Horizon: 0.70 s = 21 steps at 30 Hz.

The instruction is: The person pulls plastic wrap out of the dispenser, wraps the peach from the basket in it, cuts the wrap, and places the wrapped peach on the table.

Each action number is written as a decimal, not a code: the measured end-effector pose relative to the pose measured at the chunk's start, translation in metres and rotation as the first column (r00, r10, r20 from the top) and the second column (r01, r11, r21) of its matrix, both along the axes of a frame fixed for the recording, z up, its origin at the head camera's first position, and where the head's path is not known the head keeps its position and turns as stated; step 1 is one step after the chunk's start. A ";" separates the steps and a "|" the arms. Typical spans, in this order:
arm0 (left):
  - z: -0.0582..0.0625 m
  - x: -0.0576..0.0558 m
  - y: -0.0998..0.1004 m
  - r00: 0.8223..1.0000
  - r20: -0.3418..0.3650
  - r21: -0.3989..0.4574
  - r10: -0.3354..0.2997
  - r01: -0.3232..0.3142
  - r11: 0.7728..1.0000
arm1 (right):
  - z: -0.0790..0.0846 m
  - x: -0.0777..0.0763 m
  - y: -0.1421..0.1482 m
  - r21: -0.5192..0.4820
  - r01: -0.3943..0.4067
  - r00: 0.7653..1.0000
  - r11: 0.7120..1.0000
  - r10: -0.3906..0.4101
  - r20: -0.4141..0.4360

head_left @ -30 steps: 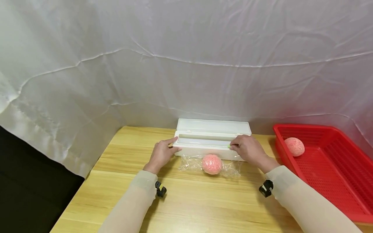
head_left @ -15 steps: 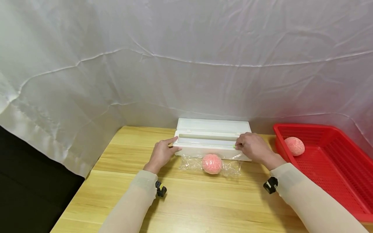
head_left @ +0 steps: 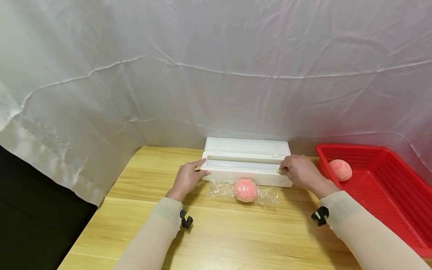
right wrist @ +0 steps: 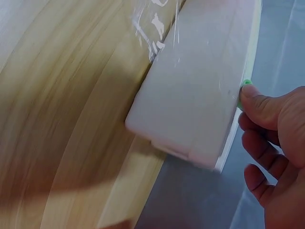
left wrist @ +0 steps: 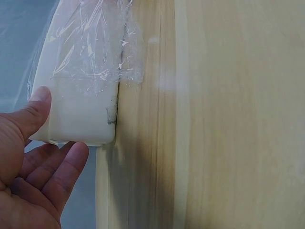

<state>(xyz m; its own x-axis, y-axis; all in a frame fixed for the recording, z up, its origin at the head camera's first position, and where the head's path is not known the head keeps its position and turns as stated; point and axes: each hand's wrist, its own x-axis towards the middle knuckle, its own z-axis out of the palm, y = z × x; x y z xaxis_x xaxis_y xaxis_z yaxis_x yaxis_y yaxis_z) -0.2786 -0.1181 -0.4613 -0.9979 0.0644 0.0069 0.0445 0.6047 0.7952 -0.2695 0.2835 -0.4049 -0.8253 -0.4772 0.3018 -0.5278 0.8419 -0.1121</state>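
Note:
A long white cling film dispenser (head_left: 219,175), its lid (head_left: 247,146) raised at the back, lies near the table's far edge. My left hand (head_left: 187,178) grips its left end, thumb on the box and fingers at the end face in the left wrist view. At the dispenser's right end, my right hand (head_left: 301,170) pinches a small green slider (right wrist: 247,82) on the long edge. A pink textured ball (head_left: 245,190) sits just in front of the box, with clear film (head_left: 219,189) spreading out on both sides of it.
A red plastic basket (head_left: 381,195) stands on the right, and a second pink ball (head_left: 340,170) rests inside it. Behind the wooden table (head_left: 229,240) hangs a pale grey cloth (head_left: 216,93). The table's left edge borders a dark area.
My right hand has slid rightward along the dispenser's edge with the green slider, reaching near the right end. My left hand, the dispenser and the ball have stayed put.

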 end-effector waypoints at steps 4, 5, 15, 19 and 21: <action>0.000 0.000 0.000 1.000 0.004 -0.001 0.000 0.000 1.000 | 0.004 0.002 0.011 0.024 0.022 1.000 0.999 -0.022 0.013; 0.000 0.000 0.000 1.000 0.004 -0.001 0.001 -0.001 1.000 | 0.005 0.002 0.014 0.032 0.024 1.000 0.999 -0.025 0.018; 0.002 -0.003 0.002 1.000 0.000 0.001 -0.016 0.016 1.000 | 0.013 0.005 0.038 0.057 0.030 0.998 0.998 -0.033 0.044; 0.001 -0.004 0.004 1.000 -0.015 -0.018 -0.010 0.009 1.000 | 0.012 0.006 0.042 0.066 0.022 0.999 0.998 -0.024 0.029; 0.000 -0.004 0.004 1.000 -0.017 -0.017 -0.017 0.017 1.000 | 0.011 0.007 0.042 0.071 0.031 0.999 0.997 -0.033 0.034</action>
